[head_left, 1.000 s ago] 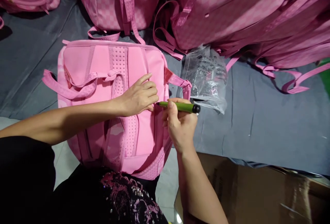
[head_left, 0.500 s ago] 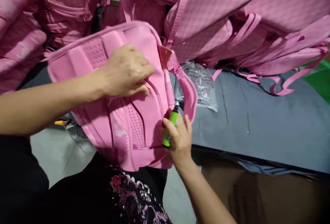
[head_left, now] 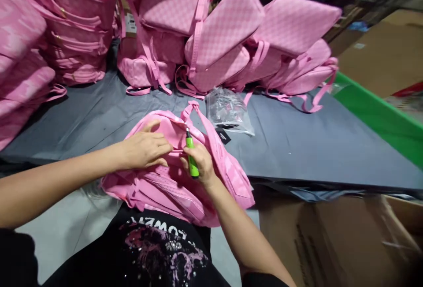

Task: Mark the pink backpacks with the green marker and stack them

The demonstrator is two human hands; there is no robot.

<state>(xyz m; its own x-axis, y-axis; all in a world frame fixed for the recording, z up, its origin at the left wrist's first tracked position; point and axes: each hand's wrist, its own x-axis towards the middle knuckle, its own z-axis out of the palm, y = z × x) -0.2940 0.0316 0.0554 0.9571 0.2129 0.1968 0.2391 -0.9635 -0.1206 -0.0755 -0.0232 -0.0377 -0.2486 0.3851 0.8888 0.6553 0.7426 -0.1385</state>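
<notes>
A pink backpack (head_left: pixel 165 201) rests between my lap and the front edge of the grey-covered table, its padded straps and mesh panels showing. My left hand (head_left: pixel 143 148) grips the fabric on the left side, its fingers curled at a fold and partly hidden. In my right hand (head_left: pixel 202 163), close by, is a slim bright-green tool (head_left: pixel 191 157) with a black collar and a metal tip, held upright against the pack. What kind of tool it is does not show clearly. The right fingers also touch the pink fabric.
Piled pink backpacks (head_left: pixel 228 31) line the back of the table (head_left: pixel 313 146), with more stacked at the left (head_left: pixel 74 22). A clear plastic bag (head_left: pixel 228 110) and a black tag (head_left: pixel 224 136) lie behind the pack. A green panel (head_left: pixel 380 121) and cardboard box (head_left: pixel 383 44) stand at right.
The backpack has tipped and folded, with its opening now toward the table. My left hand has moved lower, and my right hand has moved left with the green tool. The view has lifted.
</notes>
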